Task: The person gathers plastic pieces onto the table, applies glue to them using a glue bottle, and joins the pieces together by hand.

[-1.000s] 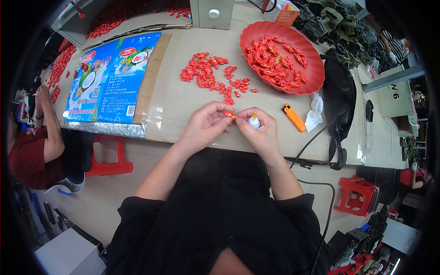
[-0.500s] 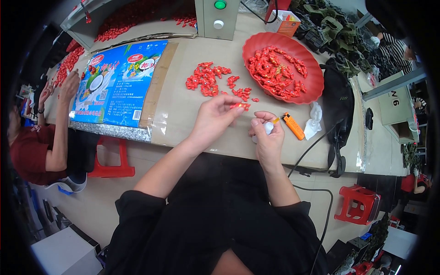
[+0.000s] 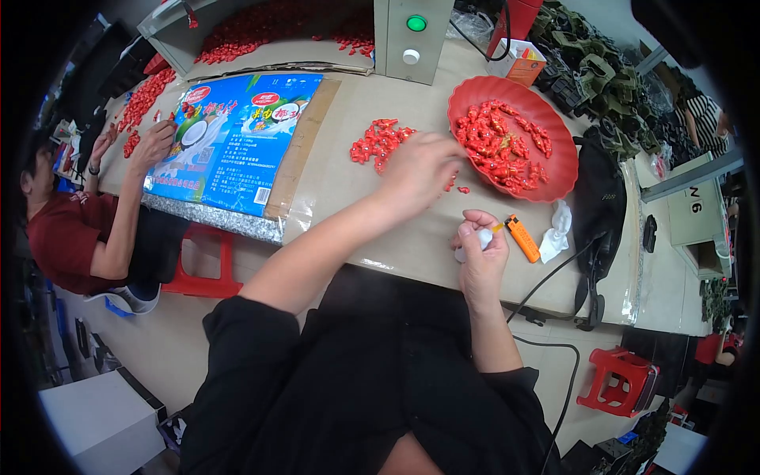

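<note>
My left hand (image 3: 421,174) reaches over the table between a loose pile of shiny red pieces (image 3: 380,141) and the left rim of a red scalloped dish (image 3: 558,178). Its back faces up and its fingers bend down, slightly blurred; the fingertips are mostly hidden, so what they hold cannot be seen. A few small red pieces (image 3: 464,190) lie just below it. Many more red and gold pieces (image 3: 507,150) fill the dish. Closer to the table's front edge, my right hand (image 3: 483,265) is closed around a small white squeeze bottle (image 3: 484,237) with a yellow tip.
An orange lighter (image 3: 523,239) and a crumpled white tissue (image 3: 557,232) lie right of my right hand. Beyond them are a black bag (image 3: 598,202) and a cable. A blue printed cardboard sheet (image 3: 229,146) covers the left side, where another person's hand (image 3: 154,145) works. A control post (image 3: 408,47) stands behind.
My left hand has moved right toward the dish, and the red piece seen in its fingers no longer shows. My right hand keeps the bottle. The whole view has shifted slightly.
</note>
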Tool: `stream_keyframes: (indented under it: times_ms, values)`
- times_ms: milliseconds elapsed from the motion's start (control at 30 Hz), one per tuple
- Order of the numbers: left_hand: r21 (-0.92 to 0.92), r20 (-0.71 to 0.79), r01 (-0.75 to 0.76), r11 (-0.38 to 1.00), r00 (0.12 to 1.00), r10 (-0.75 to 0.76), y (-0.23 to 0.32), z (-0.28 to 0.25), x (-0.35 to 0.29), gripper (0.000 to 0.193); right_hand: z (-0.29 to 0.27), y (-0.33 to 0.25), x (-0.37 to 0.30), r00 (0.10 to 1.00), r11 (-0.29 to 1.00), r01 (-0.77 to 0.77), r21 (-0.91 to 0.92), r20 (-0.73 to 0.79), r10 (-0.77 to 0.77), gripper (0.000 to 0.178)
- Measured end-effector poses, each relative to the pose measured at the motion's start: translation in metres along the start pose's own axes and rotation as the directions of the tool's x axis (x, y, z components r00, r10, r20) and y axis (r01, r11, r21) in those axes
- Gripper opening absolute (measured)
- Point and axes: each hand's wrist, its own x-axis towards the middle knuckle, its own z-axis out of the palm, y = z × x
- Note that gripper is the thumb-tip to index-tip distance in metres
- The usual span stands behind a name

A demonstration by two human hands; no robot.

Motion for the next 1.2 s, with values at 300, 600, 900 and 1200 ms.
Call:
stream_keyframes:
  times_ms: [300,600,900,1200]
  values:
    - [0.088,0.088,0.036,0.995,0.995,-0.044,-0.050,-0.051,-0.050,0.023,0.009,-0.004,0.004,1.000,0.992,0.007,0.126,0.012,-0.009,0.028]
    - [-0.203,0.119,0.356,0.912,0.934,-0.338,-0.028,-0.055,-0.065,0.032,0.006,-0.012,0.005,0.993,0.994,-0.075,0.078,0.093,0.068,0.042]
    - [-0.817,0.504,0.570,0.088,0.779,-0.374,0.011,-0.028,-0.078,0.034,0.022,-0.025,0.011,0.976,0.812,-0.185,0.553,0.202,0.085,0.025]
    - [-0.787,0.407,0.518,0.334,0.844,-0.348,0.012,-0.022,-0.080,0.032,0.009,-0.014,0.017,0.988,0.777,-0.145,0.613,0.126,0.085,0.025]
